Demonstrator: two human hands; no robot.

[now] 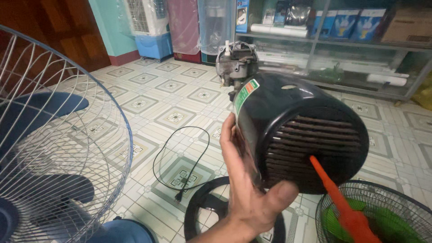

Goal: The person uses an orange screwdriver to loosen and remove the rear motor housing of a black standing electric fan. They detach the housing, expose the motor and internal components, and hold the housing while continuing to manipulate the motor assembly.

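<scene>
We hold the black motor cover (297, 130) in the middle of the frame, up in the air over the tiled floor (171, 90). Our left hand (252, 189) wraps around its lower left side, fingers up along the side and thumb pressed under the rim. So the hand is closed on the cover, not spread.

The cover looks already off the fan, and we judge that the bare motor (236, 60) behind it, near the top middle, is open now. The orange tool (342, 202) comes in from the lower right, and its tip touches the slots on the back of the cover. We cannot see our right hand, so we cannot tell how it grips. What is left to do, the picture does not show.

The cover is shaped like a short cup. Its long line runs from the upper left to the lower right. The slotted end points at us, to the lower right. The open end points away, to the motor.

A wire fan cage (54, 148) fills the left side. A black cord (180, 157) lies on the floor.
</scene>
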